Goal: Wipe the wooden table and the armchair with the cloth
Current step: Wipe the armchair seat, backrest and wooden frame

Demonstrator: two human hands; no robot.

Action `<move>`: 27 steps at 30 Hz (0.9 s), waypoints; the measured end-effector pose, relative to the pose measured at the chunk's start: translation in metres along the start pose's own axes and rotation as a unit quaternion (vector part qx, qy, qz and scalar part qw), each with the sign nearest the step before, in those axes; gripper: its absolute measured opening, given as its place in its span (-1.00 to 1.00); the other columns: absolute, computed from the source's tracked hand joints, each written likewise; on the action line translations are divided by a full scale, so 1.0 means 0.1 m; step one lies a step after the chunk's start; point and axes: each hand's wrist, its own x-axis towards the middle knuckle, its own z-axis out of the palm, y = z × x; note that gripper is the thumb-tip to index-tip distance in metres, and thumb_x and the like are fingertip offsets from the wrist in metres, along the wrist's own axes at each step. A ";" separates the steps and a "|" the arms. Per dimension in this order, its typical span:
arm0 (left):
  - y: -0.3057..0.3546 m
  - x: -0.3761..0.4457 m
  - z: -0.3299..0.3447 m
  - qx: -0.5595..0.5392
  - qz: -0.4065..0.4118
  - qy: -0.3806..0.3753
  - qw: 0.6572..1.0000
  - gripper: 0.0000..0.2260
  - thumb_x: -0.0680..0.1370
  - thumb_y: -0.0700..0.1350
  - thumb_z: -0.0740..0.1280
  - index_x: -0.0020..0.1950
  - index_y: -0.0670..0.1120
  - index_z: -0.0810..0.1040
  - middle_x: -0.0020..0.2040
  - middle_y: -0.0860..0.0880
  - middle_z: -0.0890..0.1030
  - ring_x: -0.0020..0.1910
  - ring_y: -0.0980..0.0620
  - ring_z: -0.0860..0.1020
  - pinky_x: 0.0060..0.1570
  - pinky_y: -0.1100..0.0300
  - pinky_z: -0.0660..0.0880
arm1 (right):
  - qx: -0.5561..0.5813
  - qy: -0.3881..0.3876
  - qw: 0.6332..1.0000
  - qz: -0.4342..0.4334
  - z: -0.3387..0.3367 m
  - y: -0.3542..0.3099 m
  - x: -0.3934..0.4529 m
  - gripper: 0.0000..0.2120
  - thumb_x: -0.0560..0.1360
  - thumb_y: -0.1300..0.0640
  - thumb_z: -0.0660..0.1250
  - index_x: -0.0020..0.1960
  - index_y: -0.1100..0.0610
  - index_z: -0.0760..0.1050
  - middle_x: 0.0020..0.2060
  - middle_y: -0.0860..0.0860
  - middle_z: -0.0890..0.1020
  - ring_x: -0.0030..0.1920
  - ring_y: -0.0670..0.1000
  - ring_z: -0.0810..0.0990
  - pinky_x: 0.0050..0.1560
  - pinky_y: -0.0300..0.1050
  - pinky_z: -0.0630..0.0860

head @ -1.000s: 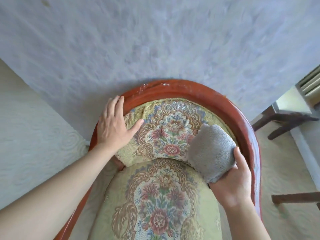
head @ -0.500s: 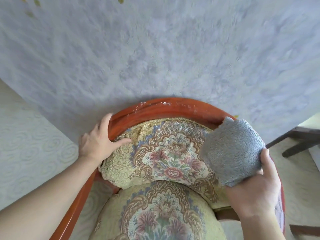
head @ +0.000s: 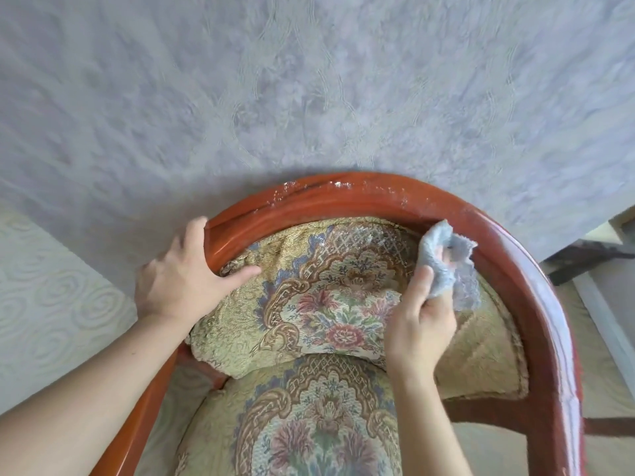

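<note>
The armchair has a curved red-brown wooden frame [head: 360, 197] and floral tapestry cushions, a back cushion [head: 309, 290] and a seat cushion [head: 309, 424]. My left hand [head: 178, 280] grips the frame's left top rail, fingers over the back and thumb on the back cushion. My right hand [head: 421, 321] holds a bunched grey-blue cloth [head: 446, 262] pressed against the inside of the rail at the upper right, just above the back cushion's right edge. The rail's top looks wet and shiny.
A lilac textured wall [head: 309, 80] stands right behind the chair. Pale patterned floor [head: 51, 304] lies at the left. At the right edge, dark wooden legs of another piece of furniture [head: 591, 259] stand on the floor.
My right hand has crumpled the cloth and brought it down from the right side onto the inner rail. My left hand has slid further over the rail. The view has tilted up.
</note>
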 end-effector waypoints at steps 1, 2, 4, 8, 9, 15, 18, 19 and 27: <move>0.00 -0.01 0.01 -0.003 0.000 0.001 1.000 -0.09 0.24 0.61 0.28 0.33 0.00 0.29 0.08 -0.17 0.65 -0.17 -0.29 0.67 -0.18 -0.12 0.56 | -0.018 -0.021 0.999 -0.033 0.10 -0.02 -0.03 -0.40 0.66 -0.18 -0.07 0.48 0.16 0.39 0.45 0.16 0.45 0.50 0.16 0.33 0.53 0.10 0.19; 0.00 -0.01 0.01 -0.006 0.002 0.005 1.000 -0.09 0.23 0.60 0.29 0.33 -0.01 0.31 0.06 -0.18 0.65 -0.18 -0.30 0.67 -0.19 -0.12 0.56 | -0.036 -0.039 0.997 -0.048 0.23 -0.12 -0.01 -0.47 0.68 -0.08 -0.04 0.54 0.15 0.29 0.53 0.11 0.33 0.57 0.13 0.16 0.59 0.04 -0.01; 0.00 -0.01 0.01 -0.011 0.006 0.011 1.000 -0.09 0.23 0.58 0.32 0.33 -0.04 0.34 0.01 -0.20 0.66 -0.22 -0.30 0.67 -0.23 -0.11 0.56 | -0.057 -0.029 0.997 -0.043 0.44 -0.10 -0.02 -0.50 0.69 -0.02 -0.04 0.56 0.14 0.25 0.55 0.10 0.28 0.59 0.15 0.07 0.59 -0.01 -0.15; 0.01 -0.01 0.00 -0.025 0.010 0.005 1.000 -0.10 0.23 0.54 0.37 0.31 -0.08 0.37 -0.01 -0.22 0.65 -0.27 -0.31 0.66 -0.26 -0.10 0.54 | -0.091 -0.034 0.990 -0.103 0.70 -0.17 -0.12 -0.48 0.69 -0.05 -0.11 0.55 0.13 0.27 0.52 0.10 0.35 0.58 0.20 0.14 0.59 -0.01 -0.15; 0.02 -0.01 0.00 -0.028 0.011 0.004 1.000 -0.10 0.23 0.53 0.37 0.31 -0.09 0.37 -0.01 -0.22 0.65 -0.28 -0.31 0.66 -0.27 -0.09 0.54 | -0.094 -0.048 0.988 -0.116 0.76 -0.19 -0.17 -0.47 0.69 -0.06 -0.11 0.55 0.13 0.28 0.51 0.10 0.36 0.57 0.19 0.14 0.59 -0.01 -0.15; 0.02 0.00 -0.03 -0.039 0.013 -0.003 0.999 -0.10 0.23 0.52 0.38 0.31 -0.09 0.37 -0.01 -0.23 0.65 -0.28 -0.31 0.66 -0.29 -0.07 0.53 | -0.105 -0.098 0.972 -0.188 0.87 -0.26 -0.35 -0.46 0.70 -0.06 -0.13 0.51 0.15 0.35 0.48 0.06 0.42 0.56 0.08 0.20 0.59 0.01 -0.08; 0.02 0.00 -0.05 -0.049 0.005 -0.005 0.999 -0.10 0.20 0.54 0.38 0.30 -0.05 0.35 0.01 -0.22 0.65 -0.24 -0.32 0.66 -0.22 -0.12 0.55 | -0.049 -0.168 0.956 -0.236 0.82 -0.25 -0.45 -0.54 0.68 0.01 -0.03 0.47 0.11 0.42 0.43 -0.04 0.47 0.53 -0.09 0.25 0.58 0.06 0.05; 0.02 0.00 -0.05 -0.051 0.003 -0.008 0.999 -0.09 0.19 0.55 0.38 0.30 -0.04 0.35 0.03 -0.21 0.65 -0.22 -0.33 0.67 -0.19 -0.14 0.55 | -0.019 -0.190 0.957 -0.220 0.78 -0.27 -0.46 -0.56 0.68 0.01 -0.02 0.44 0.06 0.45 0.40 -0.11 0.48 0.50 -0.17 0.25 0.56 0.07 0.11; 0.03 -0.01 -0.08 -0.048 0.012 -0.010 0.999 -0.02 0.18 0.65 0.25 0.31 -0.06 0.33 0.05 -0.24 0.64 -0.21 -0.35 0.66 -0.19 -0.19 0.55 | 0.341 -0.052 0.907 0.243 -0.07 -0.53 -0.27 -0.62 0.54 -0.29 0.17 -0.05 -0.13 0.70 -0.18 -0.14 0.74 -0.17 -0.09 0.72 -0.14 0.04 0.65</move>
